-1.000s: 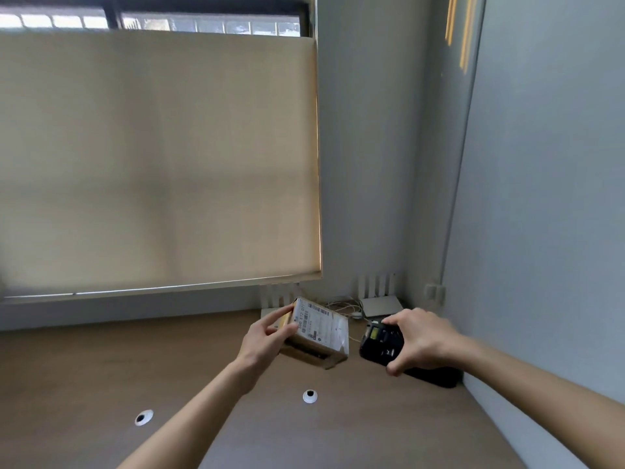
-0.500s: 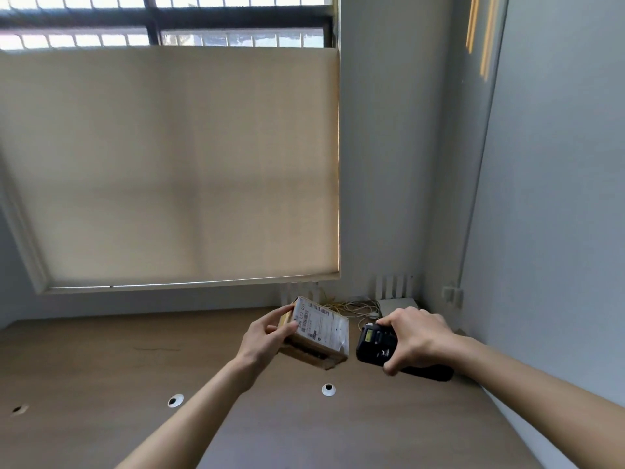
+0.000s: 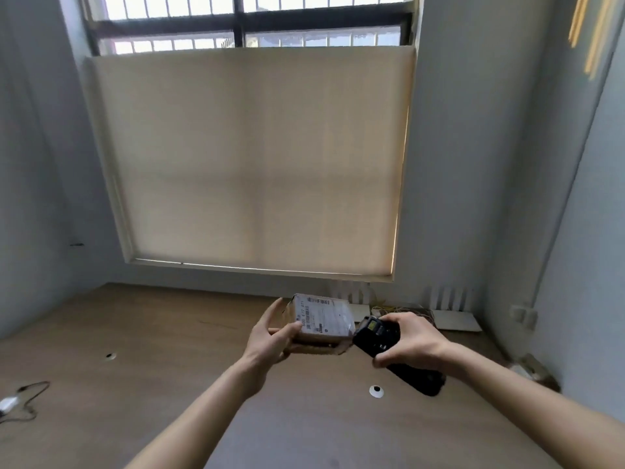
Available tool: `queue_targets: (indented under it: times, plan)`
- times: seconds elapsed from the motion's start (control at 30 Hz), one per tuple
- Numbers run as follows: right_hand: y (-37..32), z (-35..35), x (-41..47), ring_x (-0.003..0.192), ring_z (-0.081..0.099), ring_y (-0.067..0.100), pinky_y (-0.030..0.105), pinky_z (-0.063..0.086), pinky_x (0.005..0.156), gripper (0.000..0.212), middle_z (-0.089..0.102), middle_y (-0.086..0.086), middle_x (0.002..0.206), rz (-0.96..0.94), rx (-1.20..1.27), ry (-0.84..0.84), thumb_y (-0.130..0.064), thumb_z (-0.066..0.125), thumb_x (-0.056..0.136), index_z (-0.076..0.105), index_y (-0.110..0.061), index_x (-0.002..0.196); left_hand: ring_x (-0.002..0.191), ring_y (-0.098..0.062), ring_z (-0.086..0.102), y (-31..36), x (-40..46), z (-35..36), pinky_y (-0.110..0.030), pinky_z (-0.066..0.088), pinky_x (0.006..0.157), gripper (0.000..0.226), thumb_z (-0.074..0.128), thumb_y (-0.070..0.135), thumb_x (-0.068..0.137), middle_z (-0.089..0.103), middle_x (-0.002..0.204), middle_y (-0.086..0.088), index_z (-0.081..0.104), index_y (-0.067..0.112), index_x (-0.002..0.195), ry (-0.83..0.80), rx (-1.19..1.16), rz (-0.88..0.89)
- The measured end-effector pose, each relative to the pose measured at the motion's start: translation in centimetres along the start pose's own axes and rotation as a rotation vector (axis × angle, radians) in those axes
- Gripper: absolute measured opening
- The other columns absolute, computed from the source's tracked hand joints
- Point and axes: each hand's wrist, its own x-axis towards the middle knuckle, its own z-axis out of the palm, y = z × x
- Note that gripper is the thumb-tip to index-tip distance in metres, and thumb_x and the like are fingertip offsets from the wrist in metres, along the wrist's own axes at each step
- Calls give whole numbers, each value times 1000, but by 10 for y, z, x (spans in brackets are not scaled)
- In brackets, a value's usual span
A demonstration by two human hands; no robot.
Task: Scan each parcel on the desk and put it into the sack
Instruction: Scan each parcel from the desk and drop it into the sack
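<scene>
My left hand [image 3: 270, 336] grips a small brown cardboard parcel [image 3: 324, 321] above the wooden desk [image 3: 152, 350]; its white barcode label faces up. My right hand [image 3: 411, 340] grips a black handheld scanner [image 3: 377, 335], whose head with a small lit screen sits right beside the parcel's right edge. The scanner's handle sticks out below my right hand. No sack shows in this view.
White router-like boxes [image 3: 455, 319] and loose wires [image 3: 399, 311] lie at the desk's back right by the wall. A white adapter with a dark cable [image 3: 20, 399] lies at the left. Two round cable holes [image 3: 376, 390] mark the desk. A blind covers the window.
The view has swung to the left and the window now sits centred. The parcel has tilted flatter, and the scanner has closed in until it sits against the parcel's right edge.
</scene>
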Motion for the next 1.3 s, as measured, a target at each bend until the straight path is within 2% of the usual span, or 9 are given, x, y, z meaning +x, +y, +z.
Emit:
queue_targets:
  times: [0.13,0.4,0.5,0.73,0.9,1.0,1.1,1.23,1.3]
  plan:
    - [-60,58,19,73,70,-2,10,49,60,57,76,-12,81,-90,271,-63,-46,90,43,72,-32,96,97,-22,74,-1,-32,-67,-44,62,80,78,79,26,82,72,113,-7,38,50,144,161,-136,-59]
    - [-248,184,32,83,73,4,17,56,71,58,77,-15,90,-335,491,-266,-31,93,54,71,-34,107,108,-29,68,6,-131,-246,-51,61,77,68,82,29,68,61,130,2,48,37,126,376,-211,-26]
    - [-325,237,22,84,72,0,10,52,70,55,77,-18,92,-429,520,-344,-17,95,63,71,-34,110,107,-27,69,1,-179,-315,-45,62,73,71,84,29,67,59,132,0,44,35,126,469,-219,-25]
    - [-474,380,-28,86,73,6,15,54,72,54,77,-11,97,-609,520,-567,-16,95,66,73,-34,112,109,-18,67,-32,-297,-455,-44,58,91,69,88,38,61,63,124,7,53,47,121,772,-136,-12]
    - [-542,468,-65,87,74,4,16,55,73,61,78,-13,98,-666,515,-725,-24,97,63,73,-30,118,121,-27,61,-68,-370,-521,-44,49,105,77,82,43,70,60,133,-2,53,29,140,987,-105,-70]
    - [-567,509,-75,89,75,5,20,58,75,66,78,-14,99,-673,493,-830,-25,97,59,73,-29,120,108,-24,66,-93,-393,-550,-28,58,87,56,78,26,84,66,124,-9,56,17,134,1057,-66,-106]
    - [-584,544,-75,87,74,2,16,57,71,68,77,-19,98,-666,461,-917,-34,95,50,72,-33,114,106,-27,68,-119,-399,-571,-29,60,77,49,74,16,88,66,123,-15,54,13,132,1076,-85,-162]
    - [-594,593,-55,85,74,2,15,57,68,71,77,-19,95,-636,401,-989,-36,95,45,70,-31,111,104,-15,67,-155,-389,-597,-17,54,71,49,77,24,86,64,123,-2,52,25,129,1100,-92,-240]
    - [-597,619,-38,85,75,4,17,58,68,74,78,-12,97,-607,357,-1019,-32,96,48,69,-31,116,95,1,61,-174,-377,-609,-7,48,62,50,79,32,83,58,114,10,51,33,125,1106,-85,-288]
